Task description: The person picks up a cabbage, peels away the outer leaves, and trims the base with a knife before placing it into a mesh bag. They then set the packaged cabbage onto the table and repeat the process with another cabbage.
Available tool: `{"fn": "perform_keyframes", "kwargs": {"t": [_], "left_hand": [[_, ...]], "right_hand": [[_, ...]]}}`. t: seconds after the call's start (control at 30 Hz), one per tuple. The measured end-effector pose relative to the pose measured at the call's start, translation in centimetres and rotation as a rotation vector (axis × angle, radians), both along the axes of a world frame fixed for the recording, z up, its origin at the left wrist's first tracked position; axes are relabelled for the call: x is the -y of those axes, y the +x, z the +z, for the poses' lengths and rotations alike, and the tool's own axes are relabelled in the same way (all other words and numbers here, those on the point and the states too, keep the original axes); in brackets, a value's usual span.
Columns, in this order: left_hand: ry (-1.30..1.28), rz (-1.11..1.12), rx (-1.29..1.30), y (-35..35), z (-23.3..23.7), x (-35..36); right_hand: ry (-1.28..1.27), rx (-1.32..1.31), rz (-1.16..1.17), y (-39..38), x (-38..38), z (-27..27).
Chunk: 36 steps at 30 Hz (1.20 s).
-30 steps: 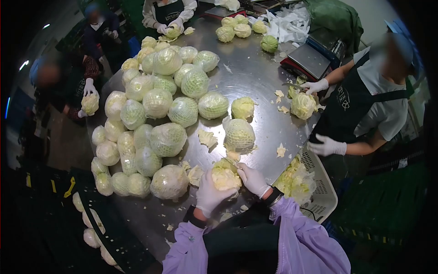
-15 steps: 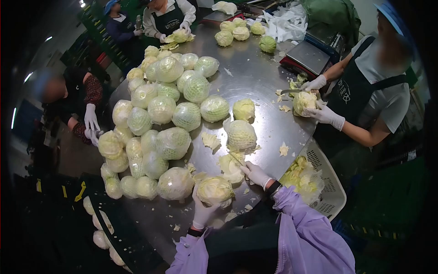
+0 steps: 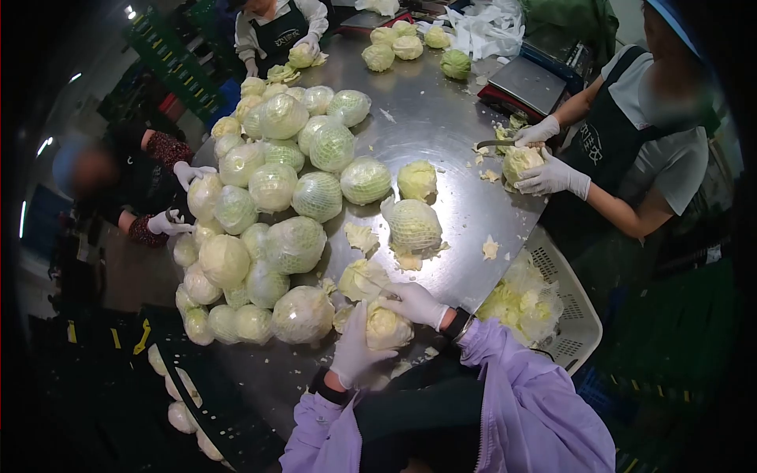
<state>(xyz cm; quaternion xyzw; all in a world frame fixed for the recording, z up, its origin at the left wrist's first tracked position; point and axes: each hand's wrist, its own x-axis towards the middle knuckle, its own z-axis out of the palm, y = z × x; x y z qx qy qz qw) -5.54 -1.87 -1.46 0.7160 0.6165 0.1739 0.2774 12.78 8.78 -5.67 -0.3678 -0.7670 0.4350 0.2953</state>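
Observation:
My left hand (image 3: 356, 348) in a white glove is closed around the left side of a pale, unwrapped cabbage (image 3: 389, 328) near the table's front edge. Over the top right of that cabbage is my right hand (image 3: 418, 304), also gloved, its fingers closed on a knife whose blade is mostly hidden now. A loose cabbage leaf (image 3: 363, 279) lies just beyond my hands. Farther back stand a net-wrapped cabbage (image 3: 415, 225) and a smaller bare cabbage (image 3: 417, 180).
Several wrapped cabbages (image 3: 318, 197) crowd the left of the metal table (image 3: 441, 126). A white crate (image 3: 579, 315) with leaves is at the right edge. Opposite, a co-worker's gloved hands (image 3: 556, 175) hold a knife and cabbage. Another's hands (image 3: 169, 223) are at left. Scales (image 3: 528, 88) stand behind.
My right hand has moved left with the knife onto the cabbage. The loose leaf now lies farther left. The left co-worker's hands have shifted, one now on a wrapped cabbage.

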Motion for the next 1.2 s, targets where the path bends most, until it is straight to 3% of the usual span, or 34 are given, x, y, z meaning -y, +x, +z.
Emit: {"fn": "perform_keyframes", "kwargs": {"t": [0.03,0.07,0.2,0.23,0.27,0.33,0.37,0.4,0.47,0.57,0.6,0.63,0.67,0.7,0.73,0.77,0.9,1.07,1.2], "left_hand": [[-0.044,0.007,0.103,-0.4,-0.1,-0.2],[-0.092,0.011,0.207,-0.7,-0.2,-0.3],[-0.064,-0.018,0.262,-1.7,-0.8,0.4],[-0.052,0.002,0.315,-1.9,-1.1,0.9],[-0.043,0.024,0.367,-2.2,-1.4,1.4],[-0.022,0.056,0.391,-2.3,-2.0,1.8],[0.005,0.085,0.419,-2.2,-2.3,2.0],[0.007,0.090,0.422,-2.0,-2.6,2.1],[-0.052,0.206,0.674,-1.7,-2.9,1.7],[-0.139,0.315,0.861,-0.2,-1.5,1.2],[-0.140,0.310,0.864,0.5,-0.9,0.9],[-0.158,0.316,0.829,1.2,-0.3,0.7],[-0.176,0.322,0.795,1.8,-0.2,0.5],[-0.181,0.319,0.799,2.6,-0.7,0.4],[-0.096,0.324,0.616,3.3,-1.4,0.3],[-0.011,0.324,0.435,3.8,-1.8,0.2],[-0.089,0.275,0.279,5.0,0.6,-1.6],[-0.067,0.240,0.085,5.5,1.1,-2.5],[-0.128,0.197,0.105,5.4,1.6,-3.3]], "right_hand": [[0.003,-0.004,0.000,-0.2,-0.7,-0.6],[-0.157,0.004,-0.086,-0.2,-1.4,-1.2],[-0.504,0.000,-0.321,1.7,-2.7,-5.6],[-0.137,0.057,-0.304,2.4,-2.5,-6.5],[-0.140,0.055,-0.298,3.2,-2.1,-7.5],[-0.069,0.130,-0.339,4.3,-0.6,-5.2],[-0.387,0.162,-0.311,4.6,0.1,-0.8],[-0.385,0.167,-0.306,5.0,0.8,0.9],[-0.603,0.039,-0.258,5.8,2.0,2.3],[-0.384,0.026,-0.177,6.4,4.0,1.6],[-0.255,0.008,-0.140,6.6,4.4,1.9],[-0.488,0.030,-0.123,6.6,4.7,3.7],[-0.489,0.033,-0.127,6.5,4.9,4.0],[-0.176,0.080,-0.141,6.3,5.3,4.2],[0.135,0.128,-0.153,6.2,5.8,4.2],[0.193,0.186,-0.110,6.1,6.0,3.5],[0.037,0.467,-0.065,5.7,6.4,5.1],[0.041,0.458,-0.131,5.2,5.7,4.8],[0.131,0.383,-0.128,5.3,4.6,2.2]]}}
